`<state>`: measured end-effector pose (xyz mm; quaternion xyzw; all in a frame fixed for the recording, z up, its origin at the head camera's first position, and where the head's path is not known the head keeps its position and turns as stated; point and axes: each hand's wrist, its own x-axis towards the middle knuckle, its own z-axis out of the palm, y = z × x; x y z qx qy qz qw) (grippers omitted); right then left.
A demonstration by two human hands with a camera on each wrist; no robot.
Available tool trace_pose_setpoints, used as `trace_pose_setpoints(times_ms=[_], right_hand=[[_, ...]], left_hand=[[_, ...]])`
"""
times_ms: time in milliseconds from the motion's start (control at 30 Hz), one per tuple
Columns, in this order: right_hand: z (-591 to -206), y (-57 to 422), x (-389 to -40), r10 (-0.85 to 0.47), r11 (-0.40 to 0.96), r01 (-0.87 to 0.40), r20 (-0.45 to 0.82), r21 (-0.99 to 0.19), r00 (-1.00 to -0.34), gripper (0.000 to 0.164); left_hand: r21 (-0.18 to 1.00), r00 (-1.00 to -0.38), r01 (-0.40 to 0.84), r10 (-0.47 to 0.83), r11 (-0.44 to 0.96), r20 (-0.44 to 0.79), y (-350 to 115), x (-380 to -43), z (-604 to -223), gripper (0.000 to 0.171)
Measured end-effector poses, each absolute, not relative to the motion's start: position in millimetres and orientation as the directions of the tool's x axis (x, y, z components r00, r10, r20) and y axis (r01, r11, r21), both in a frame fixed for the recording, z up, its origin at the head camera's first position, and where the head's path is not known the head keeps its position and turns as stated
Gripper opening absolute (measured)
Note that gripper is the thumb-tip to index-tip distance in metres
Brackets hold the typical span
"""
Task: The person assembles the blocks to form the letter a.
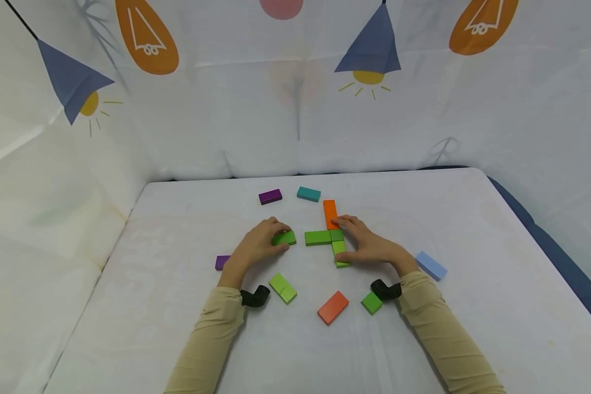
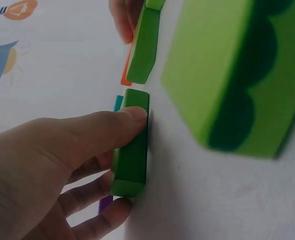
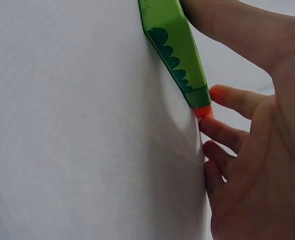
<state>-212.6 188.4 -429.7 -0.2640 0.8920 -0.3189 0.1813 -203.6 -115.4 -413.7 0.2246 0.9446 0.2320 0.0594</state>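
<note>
My left hand (image 1: 260, 242) holds a green block (image 1: 287, 238) on the table, the thumb on its near face and the other fingers behind it. In the left wrist view this green block (image 2: 132, 150) lies end to end with another, a small gap between them. That second green block (image 1: 317, 238) meets a small dark green block (image 1: 336, 235), with an orange block (image 1: 330, 214) behind and a light green block (image 1: 340, 253) in front. My right hand (image 1: 369, 243) rests at the right of this group, thumb against the light green block, fingertips by the orange one.
Purple (image 1: 270, 196) and teal (image 1: 308, 193) blocks lie farther back. Nearer lie a lime block (image 1: 283, 288), a coral block (image 1: 332, 307) and a green block (image 1: 371, 302) by the right wrist. A blue block (image 1: 430, 265) lies right; another purple block (image 1: 221, 262) sits left, partly hidden.
</note>
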Motion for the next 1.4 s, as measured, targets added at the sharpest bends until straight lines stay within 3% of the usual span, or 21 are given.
trace_pose_setpoints(times_ms=[367,1067,1400], right_hand=[[-426,188,-212,-0.626,0.613,-0.405,-0.105,-0.679,-0.773,0.082],[-430,189,-213,-0.584,0.648,-0.345,-0.151,-0.680,-0.798,0.083],[-427,189,-211,-0.596,0.637,-0.356,-0.143,-0.684,-0.790,0.075]], left_hand=[[0.454,-0.884,0.414,0.467,0.789,-0.007,-109,-202,-415,0.038],[0.458,-0.866,0.447,0.500,0.768,0.007,-102,-202,-419,0.038],[0.458,-0.860,0.462,0.509,0.760,0.022,-100,-201,-420,0.037]])
